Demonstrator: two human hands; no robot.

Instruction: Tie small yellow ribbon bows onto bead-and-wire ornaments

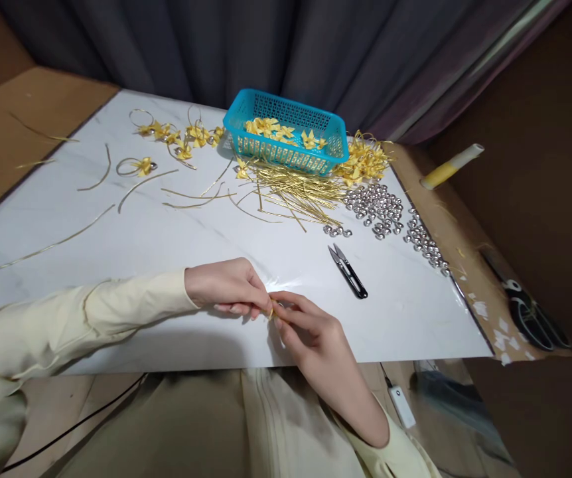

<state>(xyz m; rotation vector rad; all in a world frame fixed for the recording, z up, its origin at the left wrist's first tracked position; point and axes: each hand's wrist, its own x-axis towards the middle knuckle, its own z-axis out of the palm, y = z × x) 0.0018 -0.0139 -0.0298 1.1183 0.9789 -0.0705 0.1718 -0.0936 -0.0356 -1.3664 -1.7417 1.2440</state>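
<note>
My left hand (233, 287) and my right hand (312, 333) meet above the front part of the white table (166, 332). Their fingertips pinch a small yellow piece (271, 313) between them, mostly covered by the fingers, so its exact shape is hidden. To the right of my hands lie black-handled thread snips (348, 272), blades pointing away from me. Farther back is a pile of gold twist ties (296, 189), beside many small silver bell-like beads (376, 207). Finished-looking yellow ribbon flowers (144, 166) with gold loops and silver beads lie at the back left.
A turquoise basket (286, 158) holding yellow ribbon flowers stands at the back. Looped flowers are heaped (365, 159) to its right. Loose gold strips (57, 240) lie on the left. Black scissors (529, 312) and a white-yellow tube (452, 166) are at the right edge.
</note>
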